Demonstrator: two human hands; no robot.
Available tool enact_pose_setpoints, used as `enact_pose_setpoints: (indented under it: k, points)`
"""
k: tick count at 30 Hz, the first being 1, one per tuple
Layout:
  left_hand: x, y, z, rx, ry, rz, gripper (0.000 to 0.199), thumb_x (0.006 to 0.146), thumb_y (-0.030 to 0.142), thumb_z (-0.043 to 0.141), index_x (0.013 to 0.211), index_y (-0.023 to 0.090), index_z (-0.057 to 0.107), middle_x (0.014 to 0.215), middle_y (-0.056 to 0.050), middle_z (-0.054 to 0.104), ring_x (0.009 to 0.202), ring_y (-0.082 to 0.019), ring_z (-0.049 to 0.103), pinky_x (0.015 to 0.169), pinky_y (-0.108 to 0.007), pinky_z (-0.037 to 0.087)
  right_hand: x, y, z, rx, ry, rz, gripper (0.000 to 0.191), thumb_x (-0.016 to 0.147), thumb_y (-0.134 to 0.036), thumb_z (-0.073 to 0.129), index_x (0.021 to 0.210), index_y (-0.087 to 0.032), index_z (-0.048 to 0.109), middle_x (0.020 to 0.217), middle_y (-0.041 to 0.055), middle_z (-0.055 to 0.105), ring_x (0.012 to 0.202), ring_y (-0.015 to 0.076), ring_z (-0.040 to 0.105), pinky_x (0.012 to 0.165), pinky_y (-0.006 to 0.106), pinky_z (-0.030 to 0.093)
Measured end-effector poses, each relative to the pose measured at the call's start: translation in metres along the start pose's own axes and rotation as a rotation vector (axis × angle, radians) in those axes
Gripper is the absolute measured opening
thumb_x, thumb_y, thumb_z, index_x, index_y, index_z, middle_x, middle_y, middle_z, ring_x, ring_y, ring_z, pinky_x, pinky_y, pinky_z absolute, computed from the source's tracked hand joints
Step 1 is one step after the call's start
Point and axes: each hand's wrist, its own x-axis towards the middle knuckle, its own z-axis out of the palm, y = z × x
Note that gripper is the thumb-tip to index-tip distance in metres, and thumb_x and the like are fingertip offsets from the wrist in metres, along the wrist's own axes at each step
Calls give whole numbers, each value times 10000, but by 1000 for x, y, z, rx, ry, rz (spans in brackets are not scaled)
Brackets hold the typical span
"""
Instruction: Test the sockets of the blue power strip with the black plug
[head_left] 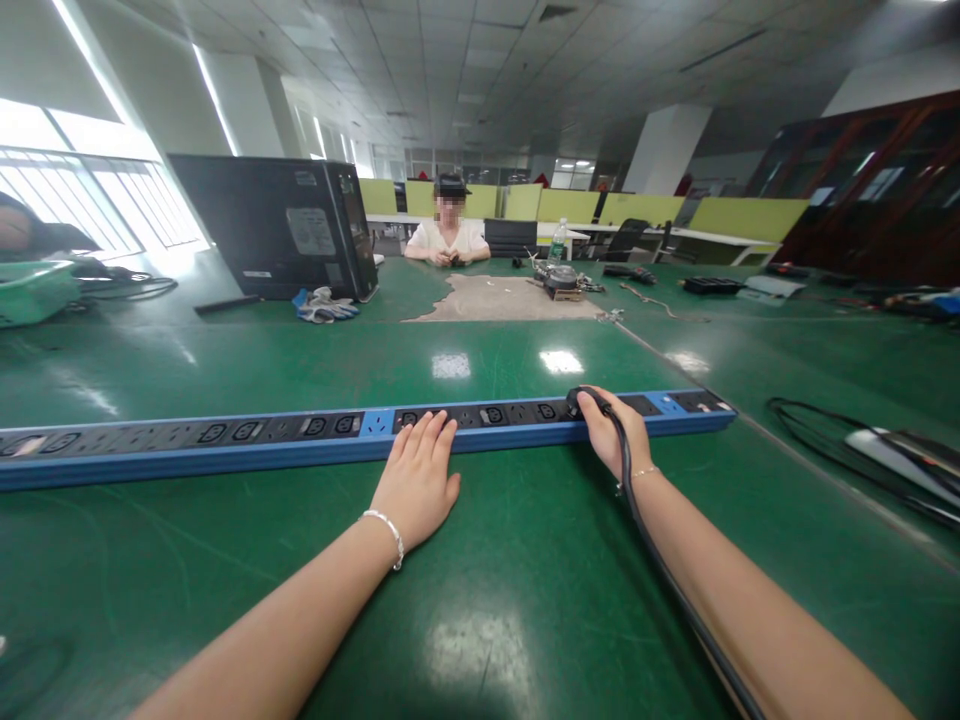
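Note:
A long blue power strip (247,465) with black and blue sockets lies across the green table. My left hand (417,475) rests flat on the strip near its middle, fingers stretched over the front edge and onto the sockets. Farther right, my right hand (611,435) is closed around a black power plug (576,400) at the strip's top face. Whether the plug's pins sit in a socket is hidden. From the plug a black cable (675,590) runs down along my right forearm toward the lower edge of the view.
A black computer case (277,230) stands at the back left, with gloves (326,305) beside it. Across the table sits a person (446,235). A bottle (558,243) stands near them. Coiled black cables (817,430) lie at right, a green basket (37,290) at far left.

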Motion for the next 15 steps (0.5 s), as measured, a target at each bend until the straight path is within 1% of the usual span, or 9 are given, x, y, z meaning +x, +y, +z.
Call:
enact_pose_setpoints:
  k: [5,9,12,15]
  points:
    - [0,0,1,5,4,-2,588,817,272,471,1367,103,350,1458,-122,353,1359,-266,275,1113,-451,246,-1,-2,1,-32,-11,-35,393,828,-472,439,951,-200,695,940,72,715,927,240,640,842,339,471]
    - [0,1,1,5,5,-5,584,816,269,469,1364,102,355,1456,-122,357,1356,-266,283,1112,-452,247,-4,-4,2,-80,-6,-97,373,847,-434,424,923,-194,699,939,79,714,906,228,645,847,328,471]
    - [0,1,1,3,1,-7,582,815,268,469,1361,101,359,1456,-121,358,1356,-267,283,1113,-450,245,-6,-3,6,-134,22,-166,376,848,-401,430,976,-165,693,1018,104,697,981,237,627,917,354,445]
    - [1,1,1,-3,8,-9,583,810,263,475,1360,106,361,1456,-121,359,1358,-265,281,1113,-448,247,-8,-1,10,-197,54,-173,381,845,-390,439,1010,-157,693,1051,112,686,1050,242,597,958,377,423]
